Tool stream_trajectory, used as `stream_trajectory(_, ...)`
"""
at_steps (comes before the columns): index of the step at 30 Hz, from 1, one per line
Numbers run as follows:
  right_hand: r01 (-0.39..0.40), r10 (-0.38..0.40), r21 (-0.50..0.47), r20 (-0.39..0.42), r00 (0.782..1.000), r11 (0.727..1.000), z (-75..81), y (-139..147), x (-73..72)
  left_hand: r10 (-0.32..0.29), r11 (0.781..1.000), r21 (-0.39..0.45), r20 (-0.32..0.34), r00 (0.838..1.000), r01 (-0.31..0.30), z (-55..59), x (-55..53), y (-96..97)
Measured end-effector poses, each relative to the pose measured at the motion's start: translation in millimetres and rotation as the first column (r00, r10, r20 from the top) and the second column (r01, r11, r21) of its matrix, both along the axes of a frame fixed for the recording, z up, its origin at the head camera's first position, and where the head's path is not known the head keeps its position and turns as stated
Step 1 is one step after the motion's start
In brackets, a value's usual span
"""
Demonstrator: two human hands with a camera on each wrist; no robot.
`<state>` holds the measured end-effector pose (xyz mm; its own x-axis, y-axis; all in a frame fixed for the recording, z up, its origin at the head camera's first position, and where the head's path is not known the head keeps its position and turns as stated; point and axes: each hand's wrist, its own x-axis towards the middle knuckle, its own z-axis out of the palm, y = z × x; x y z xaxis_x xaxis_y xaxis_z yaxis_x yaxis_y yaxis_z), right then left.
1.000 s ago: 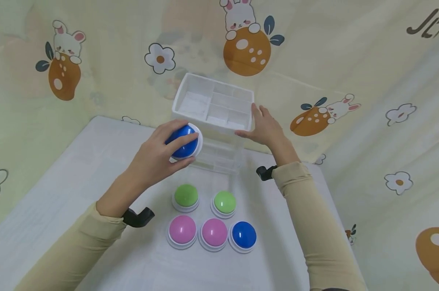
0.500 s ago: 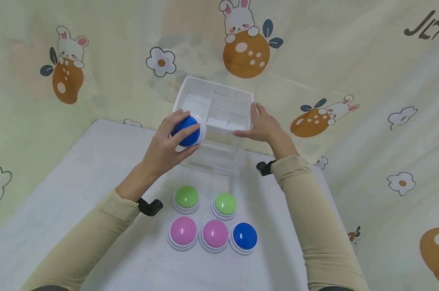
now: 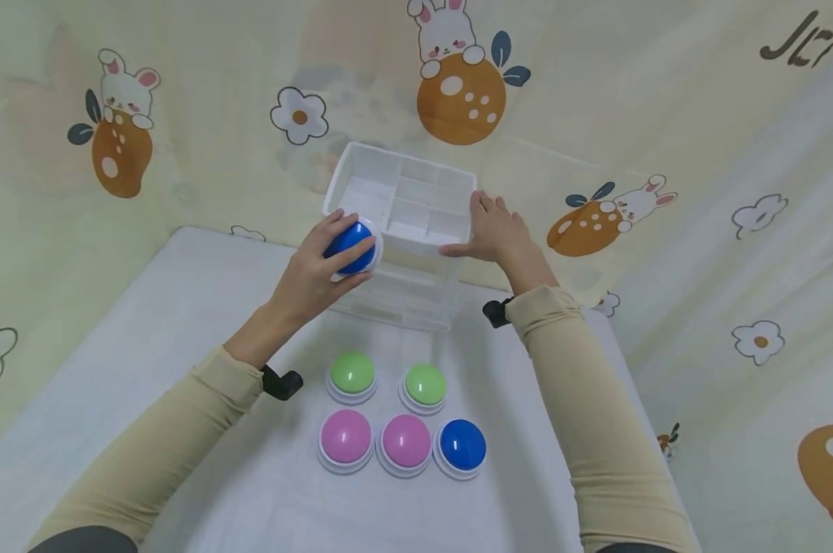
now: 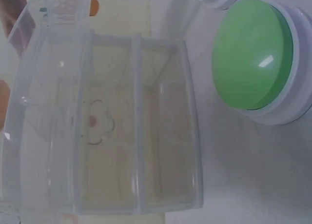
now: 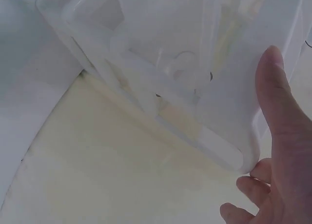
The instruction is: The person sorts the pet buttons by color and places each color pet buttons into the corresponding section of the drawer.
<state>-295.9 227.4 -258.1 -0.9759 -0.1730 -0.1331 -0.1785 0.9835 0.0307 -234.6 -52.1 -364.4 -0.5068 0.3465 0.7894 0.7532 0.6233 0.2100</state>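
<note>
Up it has come: the left grip (image 3: pixel 312 267), a second ago below the tray's front edge, now sits at the tray's near left corner, and the held blue button (image 3: pixel 349 247) has risen with it! Fingers spread over the dome, thumb beneath, it grasps that button tilted, the white base turned to the right, away from the palm. Whether the base touches the tray, I cannot tell.

Over on the right, the right grip (image 3: pixel 500 234) matches its earlier place: it holds the corner of the clear box (image 3: pixel 416 288), thumb on the front, fingers round the right side. Between the two grips lies the white compartment tray (image 3: pixel 416 240) on top of the box, with clear tiers below.

Nearer the person than both grips, five more buttons sit upright on the white desk (image 3: pixel 257 484). Closest to the left grip is a left green button (image 3: pixel 352 373), then a right green button (image 3: pixel 426 384) beside it. Behind those, further from the grips, comes a row: left pink button (image 3: pixel 346 436), right pink button (image 3: pixel 406 441) and second blue button (image 3: pixel 463 445), set close side by side.
</note>
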Motion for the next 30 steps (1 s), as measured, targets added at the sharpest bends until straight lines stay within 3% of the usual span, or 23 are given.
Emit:
stream_trajectory(6,0.027,-0.027,0.011,0.006,1.000,1.000,4.2,-3,0.9,0.010,0.999,-0.032,0.060,0.998,-0.008,-0.1,-4.1,0.2)
stream_trajectory(12,0.067,-0.068,0.030,0.029,0.997,0.997,4.6,-3,2.2,0.038,0.993,-0.116,0.193,0.980,-0.015,6.7,-4.5,-1.2)
stream_trajectory(22,0.080,-0.081,0.036,0.040,0.996,0.996,12.2,-10,3.7,0.085,0.979,-0.205,0.373,0.924,-0.008,24.0,-1.0,-4.3)
stream_trajectory(30,0.087,-0.090,0.035,0.087,0.992,0.996,15.9,-8,4.1,0.184,0.930,-0.368,0.486,0.854,0.010,41.7,-5.6,5.8)
